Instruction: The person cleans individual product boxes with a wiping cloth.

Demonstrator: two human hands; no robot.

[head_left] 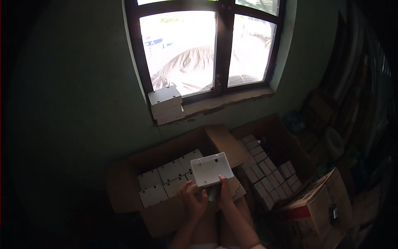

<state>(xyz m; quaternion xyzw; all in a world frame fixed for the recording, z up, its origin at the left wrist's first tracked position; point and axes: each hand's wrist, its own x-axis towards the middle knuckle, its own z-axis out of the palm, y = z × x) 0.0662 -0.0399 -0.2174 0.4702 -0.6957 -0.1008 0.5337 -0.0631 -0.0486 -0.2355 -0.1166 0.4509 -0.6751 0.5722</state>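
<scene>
My right hand (225,194) grips the near edge of a shallow white plastic box (212,169), its thumb over the rim. The box's hollow side faces me, and small posts show near its corners. Close below the box's lower left corner is my left hand (193,202), fingers apart and curved, with nothing visible in them. Beyond my hands, an open cardboard carton (153,222) contains several white plastic boxes (171,171) in rows. A pale ribbed piece (238,191) shows just right of my right hand.
Several small white cartons with red stripes (267,167) fill a second cardboard box (277,128) on the right. Nearer stands a brown carton (319,207) with a red patch. White boxes (166,104) are stacked on the windowsill (232,101), by the window's left side.
</scene>
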